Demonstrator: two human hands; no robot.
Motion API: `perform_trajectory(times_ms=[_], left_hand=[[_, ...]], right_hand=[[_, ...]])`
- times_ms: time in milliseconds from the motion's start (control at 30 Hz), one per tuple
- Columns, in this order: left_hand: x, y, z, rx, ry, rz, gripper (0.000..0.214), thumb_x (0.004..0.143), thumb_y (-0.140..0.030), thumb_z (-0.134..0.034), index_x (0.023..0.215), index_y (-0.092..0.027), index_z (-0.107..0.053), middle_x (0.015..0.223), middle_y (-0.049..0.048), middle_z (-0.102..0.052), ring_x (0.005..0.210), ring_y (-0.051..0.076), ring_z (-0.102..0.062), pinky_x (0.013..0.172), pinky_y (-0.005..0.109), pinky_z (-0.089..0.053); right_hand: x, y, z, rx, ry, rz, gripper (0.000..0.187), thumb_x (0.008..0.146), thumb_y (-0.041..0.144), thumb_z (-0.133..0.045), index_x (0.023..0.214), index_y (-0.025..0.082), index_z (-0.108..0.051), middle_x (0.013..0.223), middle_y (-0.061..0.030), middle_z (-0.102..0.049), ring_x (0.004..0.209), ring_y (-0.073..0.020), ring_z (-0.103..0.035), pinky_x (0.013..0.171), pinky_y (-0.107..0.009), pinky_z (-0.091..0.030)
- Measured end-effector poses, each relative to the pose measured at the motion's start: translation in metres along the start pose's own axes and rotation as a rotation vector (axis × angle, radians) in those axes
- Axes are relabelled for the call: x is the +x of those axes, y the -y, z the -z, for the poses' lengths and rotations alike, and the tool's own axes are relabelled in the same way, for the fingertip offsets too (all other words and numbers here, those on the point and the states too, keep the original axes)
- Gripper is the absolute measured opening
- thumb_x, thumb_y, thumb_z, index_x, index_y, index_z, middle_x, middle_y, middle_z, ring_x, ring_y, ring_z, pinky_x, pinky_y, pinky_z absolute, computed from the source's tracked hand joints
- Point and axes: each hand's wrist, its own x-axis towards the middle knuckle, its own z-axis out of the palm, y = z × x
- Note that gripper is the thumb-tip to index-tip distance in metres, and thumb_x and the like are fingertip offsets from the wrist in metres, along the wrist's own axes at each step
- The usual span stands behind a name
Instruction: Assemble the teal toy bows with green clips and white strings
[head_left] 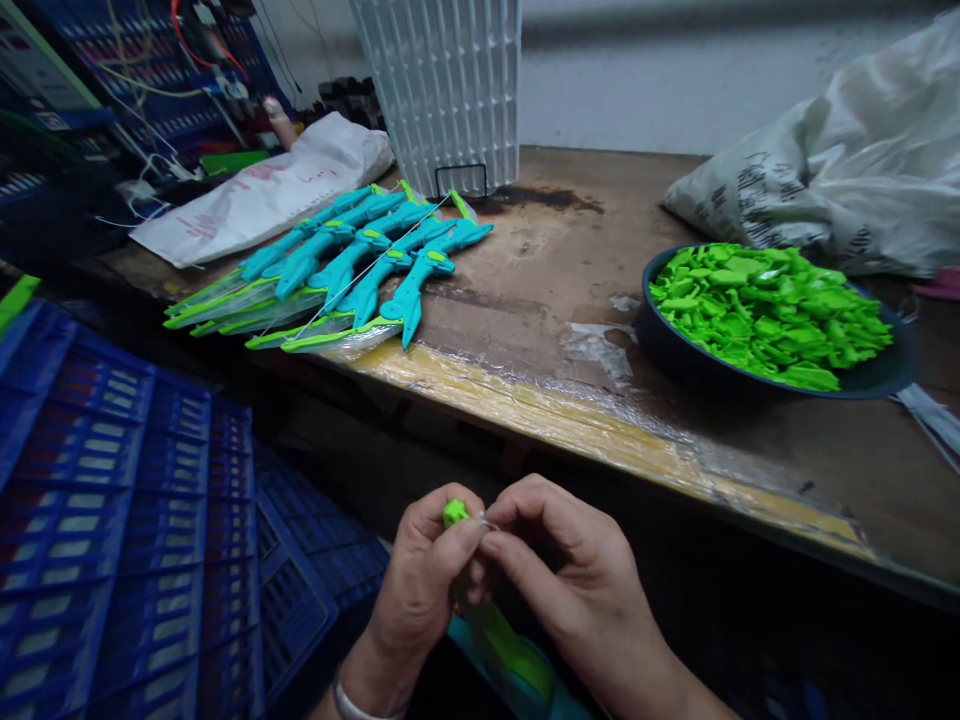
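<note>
My left hand (415, 580) is closed around the bright green end of a teal-and-green toy bow (514, 650), whose body hangs down between my wrists, partly hidden. Thumb and forefinger of my right hand (581, 570) pinch a thin pale string (491, 523) right beside that green end. The fingertips of both hands nearly meet. Beyond them on the workbench lies a row of similar toy bows (409, 295), teal with green limbs, some with white strings stretched across.
A dark round basin (652, 345) heaped with small green plastic pieces (765, 310) sits on the workbench (525, 310) at right. Behind it slumps a white sack (817, 190). Blue crates (112, 500) stand at left. A ribbed pale tray (450, 90) leans at the back.
</note>
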Motion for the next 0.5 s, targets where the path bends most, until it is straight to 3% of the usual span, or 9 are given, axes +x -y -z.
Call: perform_trajectory(times_ms=[167,233,300,367,433,500], left_hand=[[0.000,-0.001,-0.001,-0.002,-0.021,0.009,0.034,0.075,-0.044,-0.084,0.073,-0.016,-0.064,0.043,-0.0063,-0.052,0.036,0.006,-0.045,0.039,0.014,-0.040],[0.000,-0.001,-0.002,-0.009,-0.021,0.004,0.033,0.076,-0.043,-0.083,0.073,-0.016,-0.064,0.044,-0.0062,-0.052,0.036,0.006,-0.045,0.039,0.014,-0.040],[-0.001,-0.002,-0.002,-0.014,-0.016,0.007,0.030,0.079,-0.041,-0.081,0.073,-0.016,-0.064,0.044,-0.0059,-0.053,0.037,0.006,-0.046,0.039,0.014,-0.039],[-0.001,-0.005,-0.003,-0.015,-0.008,0.026,0.029,0.081,-0.038,-0.079,0.073,-0.016,-0.063,0.046,-0.0053,-0.053,0.038,0.007,-0.047,0.041,0.015,-0.040],[0.000,-0.008,-0.004,-0.017,-0.002,0.040,0.028,0.081,-0.036,-0.078,0.071,-0.016,-0.061,0.047,-0.0049,-0.052,0.040,0.007,-0.047,0.042,0.015,-0.039],[0.000,-0.011,-0.004,-0.009,-0.004,0.046,0.029,0.080,-0.035,-0.078,0.069,-0.016,-0.059,0.047,-0.0049,-0.051,0.040,0.007,-0.046,0.042,0.016,-0.038]], right_hand=[[0.002,0.001,0.001,0.176,0.072,-0.184,0.014,0.095,0.026,-0.066,0.084,0.018,-0.061,0.074,0.0005,-0.067,0.064,-0.0139,-0.070,0.063,-0.025,-0.060],[0.002,0.002,0.000,0.156,0.063,-0.150,0.014,0.096,0.024,-0.063,0.084,0.018,-0.059,0.076,0.0005,-0.066,0.065,-0.0129,-0.069,0.063,-0.024,-0.059],[0.002,0.001,0.000,-0.019,-0.003,0.013,0.012,0.096,0.020,-0.061,0.083,0.018,-0.060,0.089,-0.0020,-0.065,0.072,-0.0122,-0.068,0.065,-0.023,-0.058],[0.002,-0.001,0.000,-0.270,-0.053,0.268,0.011,0.094,0.012,-0.058,0.086,0.017,-0.061,0.102,-0.0058,-0.063,0.083,-0.0131,-0.067,0.070,-0.024,-0.057],[0.004,-0.003,0.000,-0.467,-0.036,0.501,0.015,0.092,0.004,-0.054,0.091,0.016,-0.061,0.109,-0.0091,-0.063,0.092,-0.0163,-0.064,0.076,-0.028,-0.056],[0.007,-0.004,0.001,-0.550,0.012,0.616,0.018,0.091,-0.001,-0.051,0.094,0.015,-0.060,0.104,-0.0103,-0.063,0.094,-0.0187,-0.060,0.078,-0.032,-0.055]])
